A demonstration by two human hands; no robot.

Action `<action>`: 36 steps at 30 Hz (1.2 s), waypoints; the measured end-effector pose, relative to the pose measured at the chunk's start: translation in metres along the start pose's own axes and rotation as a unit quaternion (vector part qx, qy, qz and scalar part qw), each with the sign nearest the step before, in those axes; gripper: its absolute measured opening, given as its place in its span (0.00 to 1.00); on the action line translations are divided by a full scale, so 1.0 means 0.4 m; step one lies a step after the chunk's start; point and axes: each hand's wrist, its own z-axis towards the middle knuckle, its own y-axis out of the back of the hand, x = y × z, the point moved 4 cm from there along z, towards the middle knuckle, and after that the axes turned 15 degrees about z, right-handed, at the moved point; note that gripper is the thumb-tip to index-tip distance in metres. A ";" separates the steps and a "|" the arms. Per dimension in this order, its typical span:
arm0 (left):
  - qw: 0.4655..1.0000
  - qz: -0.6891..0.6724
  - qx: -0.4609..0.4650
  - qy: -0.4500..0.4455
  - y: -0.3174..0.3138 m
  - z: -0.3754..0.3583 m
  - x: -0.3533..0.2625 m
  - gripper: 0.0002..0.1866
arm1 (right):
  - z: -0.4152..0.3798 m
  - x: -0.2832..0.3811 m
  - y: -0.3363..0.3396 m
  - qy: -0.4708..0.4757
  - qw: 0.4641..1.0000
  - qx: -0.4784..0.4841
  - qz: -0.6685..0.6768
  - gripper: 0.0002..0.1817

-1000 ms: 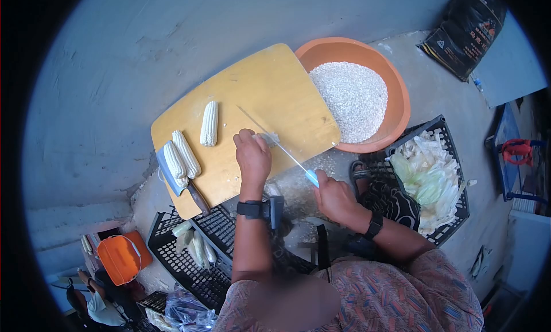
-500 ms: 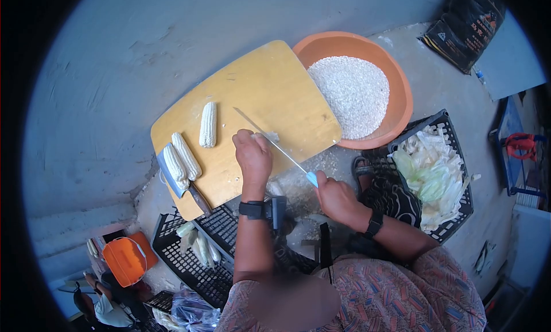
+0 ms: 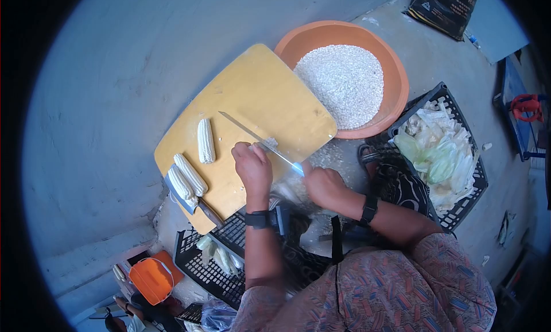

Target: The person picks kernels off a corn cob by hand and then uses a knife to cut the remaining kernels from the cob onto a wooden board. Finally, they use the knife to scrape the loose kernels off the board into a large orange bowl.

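Note:
My right hand (image 3: pixel 326 185) is closed round the light-blue handle of a long thin knife (image 3: pixel 248 131), whose blade slants up and left over a yellow cutting board (image 3: pixel 270 88). Fingers curled, my left hand (image 3: pixel 253 168) grips what looks like an ear of corn (image 3: pixel 271 142); only a white bit shows by the blade, the rest is hidden. On the board lie a white ear of corn (image 3: pixel 205 141) and, further left, another ear (image 3: pixel 191 174) beside one that rests on the blade of a cleaver (image 3: pixel 210 213) with a dark handle.
An orange basin (image 3: pixel 396 96) of white kernels adjoins the board's right side. Black crates stand right, with husks (image 3: pixel 439 151), and below, with unpeeled corn (image 3: pixel 221 258). An orange bucket (image 3: pixel 150 280) and another person (image 3: pixel 138 317) are lower left. A dark sack (image 3: pixel 442 10) lies upper right.
The view has shifted a little. My right hand and the knife have moved slightly left, nearer my left hand, which keeps its grip. The ears on the board lie as before.

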 end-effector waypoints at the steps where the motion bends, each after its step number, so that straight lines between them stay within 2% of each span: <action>1: 1.000 -0.005 0.008 0.006 -0.004 -0.001 0.007 0.09 | -0.017 -0.001 0.010 0.000 1.000 0.014 0.001 0.11; 6: 1.000 -0.017 0.010 0.009 -0.008 0.000 0.002 0.08 | -0.033 -0.006 0.007 0.025 0.999 0.007 -0.030 0.08; 12: 1.000 -0.006 0.004 -0.022 -0.008 -0.003 -0.029 0.07 | 0.018 -0.011 -0.002 0.002 1.000 -0.009 -0.009 0.08; 15: 0.999 -0.027 0.016 0.008 -0.012 -0.008 -0.015 0.09 | 0.029 -0.021 -0.015 -0.004 1.000 -0.002 0.019 0.11; 20: 0.997 -0.055 0.022 -0.050 -0.013 -0.026 -0.042 0.15 | 0.031 -0.019 -0.011 -0.023 0.999 -0.002 0.026 0.11; 27: 0.997 -0.065 0.027 -0.015 -0.005 -0.017 -0.010 0.15 | -0.046 -0.029 0.000 -0.033 0.999 0.036 0.024 0.12; 29: 0.998 -0.055 0.034 -0.002 -0.009 -0.018 -0.016 0.15 | -0.036 -0.028 -0.005 -0.031 0.999 0.020 0.004 0.09; 32: 0.998 -0.051 0.034 -0.032 -0.009 -0.022 -0.038 0.15 | 0.001 -0.045 -0.022 -0.047 0.997 0.020 0.054 0.12; 36: 0.998 -0.046 0.022 -0.033 -0.005 -0.024 -0.043 0.14 | 0.020 -0.049 -0.035 -0.054 0.997 0.008 0.061 0.13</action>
